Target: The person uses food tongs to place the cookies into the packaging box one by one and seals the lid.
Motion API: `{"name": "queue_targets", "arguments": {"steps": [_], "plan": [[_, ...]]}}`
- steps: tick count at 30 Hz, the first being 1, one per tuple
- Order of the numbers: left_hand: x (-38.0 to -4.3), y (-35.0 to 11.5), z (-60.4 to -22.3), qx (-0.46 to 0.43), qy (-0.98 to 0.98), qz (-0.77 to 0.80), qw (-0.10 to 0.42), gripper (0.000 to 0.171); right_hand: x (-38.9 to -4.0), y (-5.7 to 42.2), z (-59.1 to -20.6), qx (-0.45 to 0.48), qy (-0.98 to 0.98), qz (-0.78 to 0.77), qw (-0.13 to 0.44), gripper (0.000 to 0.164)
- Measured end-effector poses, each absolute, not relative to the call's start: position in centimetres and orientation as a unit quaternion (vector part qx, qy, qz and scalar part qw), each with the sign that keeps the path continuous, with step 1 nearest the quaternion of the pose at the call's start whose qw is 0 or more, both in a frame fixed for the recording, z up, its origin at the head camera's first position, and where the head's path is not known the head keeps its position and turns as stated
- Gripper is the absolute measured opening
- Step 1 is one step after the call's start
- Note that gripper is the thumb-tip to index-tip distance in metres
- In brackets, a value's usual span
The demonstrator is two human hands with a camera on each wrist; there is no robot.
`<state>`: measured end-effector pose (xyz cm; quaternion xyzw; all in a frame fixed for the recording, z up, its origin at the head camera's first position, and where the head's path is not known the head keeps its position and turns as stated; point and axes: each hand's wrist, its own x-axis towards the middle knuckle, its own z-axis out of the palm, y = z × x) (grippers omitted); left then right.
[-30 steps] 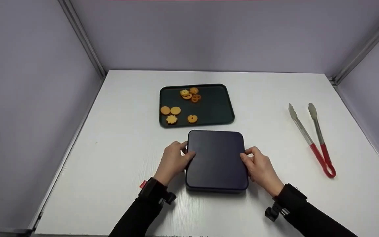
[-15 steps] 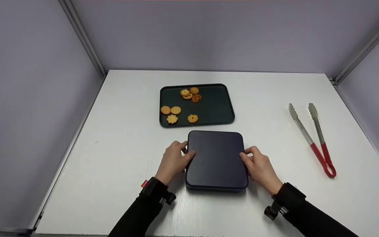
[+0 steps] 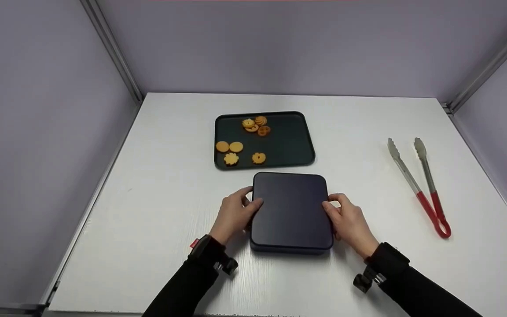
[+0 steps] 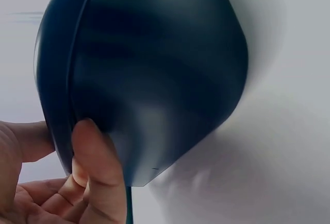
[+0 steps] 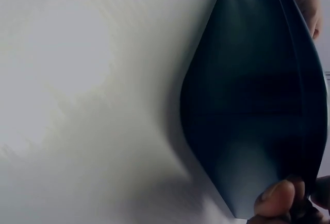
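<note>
A dark blue rectangular box with rounded corners stands on the table in front of the person, under a flat lid of the same colour. At its left side the left hand pinches the lid's rim, thumb over the top edge and fingers against the side. Opposite it, the right hand grips the right rim in the same way. Both wrist views show fingertips right at the seam between lid and box wall. Whatever the box contains is hidden.
Behind the box lies a dark green tray with several biscuits toward its left half. Red-handled metal tongs lie spread on the right of the white table. Grey panels enclose the back and sides.
In the head view the lid and both hands have shifted very slightly upward, and a little more of the box's front wall shows beneath the lid. Both hands keep their hold.
</note>
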<state>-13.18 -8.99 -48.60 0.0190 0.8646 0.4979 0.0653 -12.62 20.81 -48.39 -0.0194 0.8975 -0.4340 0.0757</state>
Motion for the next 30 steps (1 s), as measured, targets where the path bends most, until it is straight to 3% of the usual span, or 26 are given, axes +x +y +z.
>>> {"name": "queue_targets", "arguments": {"steps": [8,30], "plan": [[-13.43,-8.99,-48.81,0.007,0.860,0.505,0.065,0.051,-12.69,20.73,-48.50,-0.019,0.893,-0.443,0.080,0.052],[-13.50,-8.86,-49.00,-0.002,0.866,0.494,0.076,0.045,-12.85,20.82,-48.68,0.003,0.879,-0.464,0.111,0.052]]}}
